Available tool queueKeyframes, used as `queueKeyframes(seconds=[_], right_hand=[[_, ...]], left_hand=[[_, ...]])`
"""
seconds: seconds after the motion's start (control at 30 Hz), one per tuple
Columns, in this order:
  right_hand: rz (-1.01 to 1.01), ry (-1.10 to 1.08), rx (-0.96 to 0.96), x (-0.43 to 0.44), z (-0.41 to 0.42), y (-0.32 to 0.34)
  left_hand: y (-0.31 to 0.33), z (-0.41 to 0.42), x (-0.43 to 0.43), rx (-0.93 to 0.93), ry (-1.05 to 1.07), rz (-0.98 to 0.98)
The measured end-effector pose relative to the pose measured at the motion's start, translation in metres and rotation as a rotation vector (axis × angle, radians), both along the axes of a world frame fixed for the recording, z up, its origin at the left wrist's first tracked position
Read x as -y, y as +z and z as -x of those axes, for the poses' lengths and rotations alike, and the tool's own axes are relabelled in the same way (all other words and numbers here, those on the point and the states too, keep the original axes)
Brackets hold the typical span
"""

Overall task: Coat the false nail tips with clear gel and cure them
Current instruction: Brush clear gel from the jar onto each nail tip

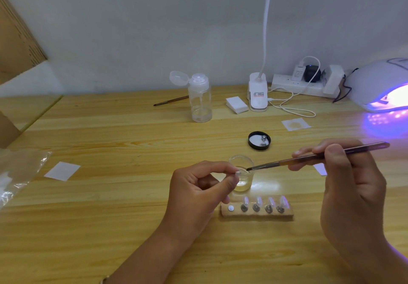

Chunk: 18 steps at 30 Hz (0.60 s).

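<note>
the left hand [198,186] pinched one nail tip [238,173] over the mouth of the small glass jar [242,184], likely so drips fell back in. the right hand [346,173] gripped the brush [309,158] pen-like, bristles just beside that tip. the jar held shallow clear gel. at its 6 o'clock a wooden block [257,215] carried four more tips [258,202]. its black lid [259,140] lay at 12 o'clock and the lit lamp [384,84] at 2 o'clock.

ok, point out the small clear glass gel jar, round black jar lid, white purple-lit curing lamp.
small clear glass gel jar [245,185]: head view, lower front wall.
round black jar lid [250,142]: head view, left rim.
white purple-lit curing lamp [375,78]: head view, top shell.
</note>
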State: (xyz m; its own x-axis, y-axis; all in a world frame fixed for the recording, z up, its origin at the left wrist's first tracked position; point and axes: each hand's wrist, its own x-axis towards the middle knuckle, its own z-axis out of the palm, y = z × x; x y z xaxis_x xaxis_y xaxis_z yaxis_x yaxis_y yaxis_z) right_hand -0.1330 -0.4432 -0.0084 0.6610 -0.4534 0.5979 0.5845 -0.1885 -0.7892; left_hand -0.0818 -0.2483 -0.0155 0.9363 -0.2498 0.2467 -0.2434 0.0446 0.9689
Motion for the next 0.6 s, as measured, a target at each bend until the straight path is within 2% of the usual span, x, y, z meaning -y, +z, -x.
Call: queueKeyframes(seconds=[0.13, 0.37, 0.6], right_hand=[[0.016, 0.079, 0.028, -0.0058, 0.0021, 0.0007], [0.013, -0.011, -0.002, -0.0003, 0.0021, 0.0021], [0.091, 0.066, 0.082, -0.0074, 0.0048, 0.0016]], left_hand=[[-0.0006, -0.0003, -0.0002, -0.006, 0.001, -0.009], [0.0028, -0.0011, -0.0018, -0.043, -0.010, 0.024], [0.0041, 0.0001, -0.0030, -0.045, -0.024, 0.027]])
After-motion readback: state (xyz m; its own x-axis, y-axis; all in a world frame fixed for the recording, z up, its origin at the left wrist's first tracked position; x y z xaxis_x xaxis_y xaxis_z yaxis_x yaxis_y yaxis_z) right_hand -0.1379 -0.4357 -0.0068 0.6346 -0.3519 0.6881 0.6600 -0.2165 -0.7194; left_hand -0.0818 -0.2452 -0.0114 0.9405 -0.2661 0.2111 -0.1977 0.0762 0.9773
